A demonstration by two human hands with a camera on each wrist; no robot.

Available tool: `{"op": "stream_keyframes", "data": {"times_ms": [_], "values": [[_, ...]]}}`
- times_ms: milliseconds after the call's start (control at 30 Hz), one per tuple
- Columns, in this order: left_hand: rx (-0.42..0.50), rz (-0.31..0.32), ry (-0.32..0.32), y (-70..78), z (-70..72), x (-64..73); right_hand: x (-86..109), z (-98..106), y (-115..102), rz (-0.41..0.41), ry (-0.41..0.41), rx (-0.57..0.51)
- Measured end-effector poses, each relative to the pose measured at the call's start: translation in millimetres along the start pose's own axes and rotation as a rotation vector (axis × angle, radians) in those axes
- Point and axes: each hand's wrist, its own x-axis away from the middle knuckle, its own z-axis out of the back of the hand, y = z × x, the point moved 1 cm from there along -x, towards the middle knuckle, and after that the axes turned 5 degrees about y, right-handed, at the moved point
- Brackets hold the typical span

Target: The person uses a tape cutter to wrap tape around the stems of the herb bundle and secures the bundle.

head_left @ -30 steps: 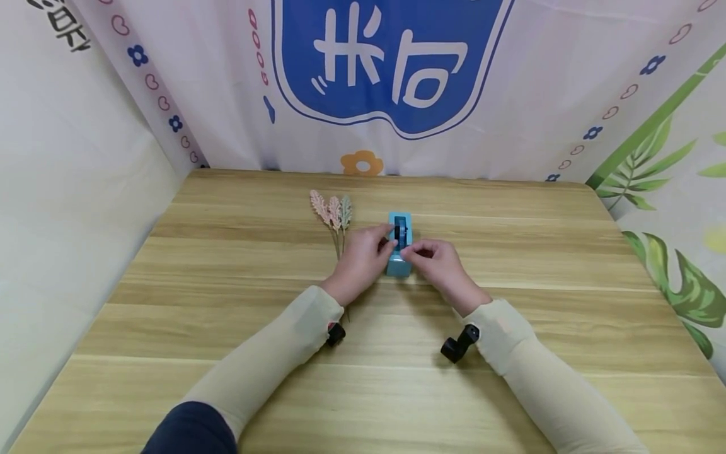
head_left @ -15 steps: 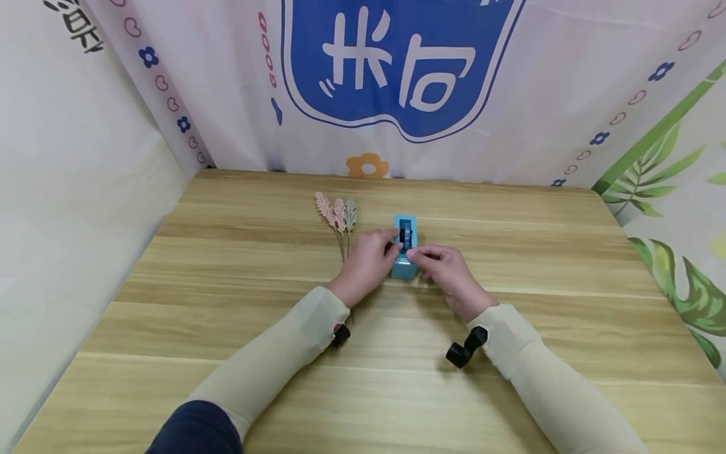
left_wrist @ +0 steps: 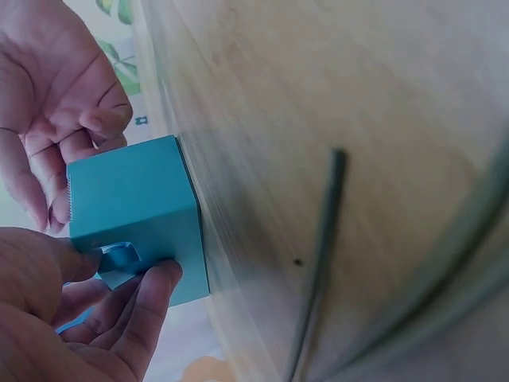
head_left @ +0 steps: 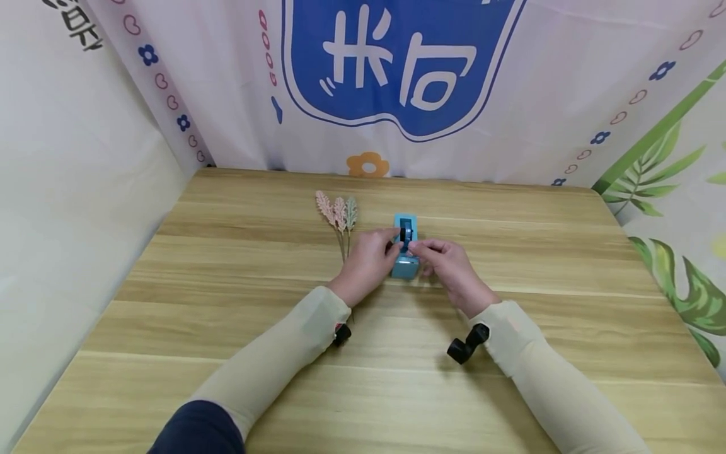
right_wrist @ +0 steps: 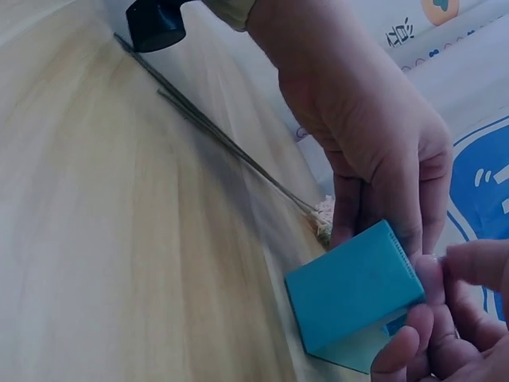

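Observation:
A small blue tape dispenser (head_left: 405,267) stands on the table, its serrated edge showing in the left wrist view. Its tape roll (head_left: 407,231) sits in the slot. From the left side my left hand (head_left: 367,260) grips the dispenser, with the thumb and fingers at the roll. My right hand (head_left: 450,268) is at the dispenser's right, thumb and forefinger pinched together over the roll, apparently on the tape's end. The clear tape itself is too fine to make out. In the right wrist view, my right fingertips (right_wrist: 449,267) come close to the left thumb.
Artificial flower stems (head_left: 340,214), pink and grey-green, lie left of the dispenser, partly beneath my left hand and wrist. Wood-grain table (head_left: 255,221) surrounds them. A printed curtain (head_left: 238,126) hangs along the table's back edge. A black wrist camera (head_left: 466,345) hangs at my right cuff.
My right fingertips have shifted slightly away from me along the roll. The left hand keeps its grip on the dispenser. The whole head view has shifted slightly.

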Motion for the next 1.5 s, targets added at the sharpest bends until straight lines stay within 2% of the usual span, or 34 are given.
{"op": "stream_keyframes", "data": {"times_ms": [200,800,1200,1500], "values": [[0.018,0.018,0.002,0.5,-2.3,0.8,1.4,0,-4,-0.002,-0.014,0.026],[0.085,0.048,0.014,2.0,-3.5,1.3,5.9,-2,-8,-0.010,0.014,0.030],[0.064,0.044,0.015,1.0,-1.0,0.1,13.8,-1,-7,0.048,-0.040,0.032],[0.064,0.047,-0.004,0.5,0.1,-0.9,19.0,-5,-4,0.049,-0.084,-0.044]]}}
